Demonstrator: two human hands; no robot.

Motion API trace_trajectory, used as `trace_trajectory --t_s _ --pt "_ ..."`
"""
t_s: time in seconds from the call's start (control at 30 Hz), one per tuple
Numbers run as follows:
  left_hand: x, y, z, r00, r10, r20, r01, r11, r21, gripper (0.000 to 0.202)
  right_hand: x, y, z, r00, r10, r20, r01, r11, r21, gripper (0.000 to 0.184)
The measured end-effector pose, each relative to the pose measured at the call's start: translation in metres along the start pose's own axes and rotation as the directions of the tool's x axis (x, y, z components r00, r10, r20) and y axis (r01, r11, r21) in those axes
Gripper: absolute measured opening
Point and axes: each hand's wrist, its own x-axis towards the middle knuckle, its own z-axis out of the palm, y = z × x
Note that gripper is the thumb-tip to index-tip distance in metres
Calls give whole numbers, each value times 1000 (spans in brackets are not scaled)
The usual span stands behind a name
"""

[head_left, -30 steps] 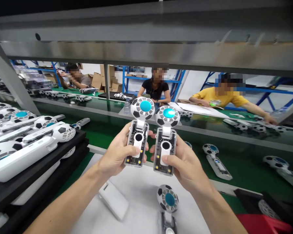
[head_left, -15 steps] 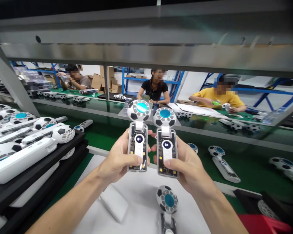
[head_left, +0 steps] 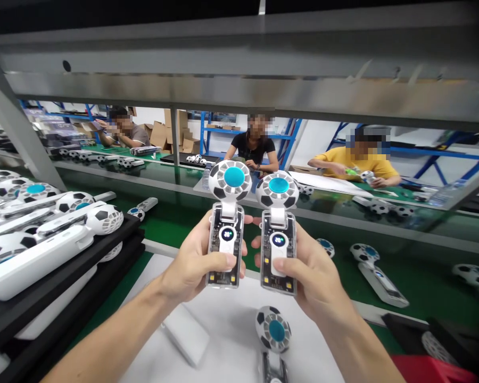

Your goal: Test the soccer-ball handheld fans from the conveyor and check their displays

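My left hand (head_left: 189, 263) is wrapped around a handheld fan (head_left: 233, 178) with a soccer-ball head, a blue centre disc and a clear-fronted body. In my right hand (head_left: 317, 266) is a matching fan (head_left: 278, 190), held upright beside the first. Each thumb presses the white strip below a small round display, and both displays read about 20. Below my hands, another soccer-ball fan (head_left: 273, 330) lies on a white sheet (head_left: 231, 340), its lower end cut off by the frame. A plain white casing (head_left: 187, 332) rests to its left, partly behind my left forearm.
Black trays (head_left: 122, 239) piled with white fans stand at left. Beyond my hands runs a green conveyor (head_left: 167, 221) carrying several fans, one (head_left: 379, 279) at right. A red object (head_left: 427, 369) sits lower right. A metal beam (head_left: 239, 88) crosses overhead. Three people work opposite.
Both displays have gone from 01 to about 20. My right hand and its fan have shifted slightly right. The fans on the conveyor have moved to the right.
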Motion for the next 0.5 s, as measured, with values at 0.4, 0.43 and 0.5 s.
trace_trajectory --t_s 0.4,0.43,0.5 --pt "1 -5 2 996 -31 -80 30 999 -16 54 1 0 -2 999 14 53 -16 1000 26 49" --pt "1 -5 2 996 -31 -81 30 999 -20 53 1 0 -2 998 9 57 -11 999 34 50" --pt "1 -4 1 997 -28 -74 26 999 -28 54 0 1 -2 999 -13 49 10 999 45 52"
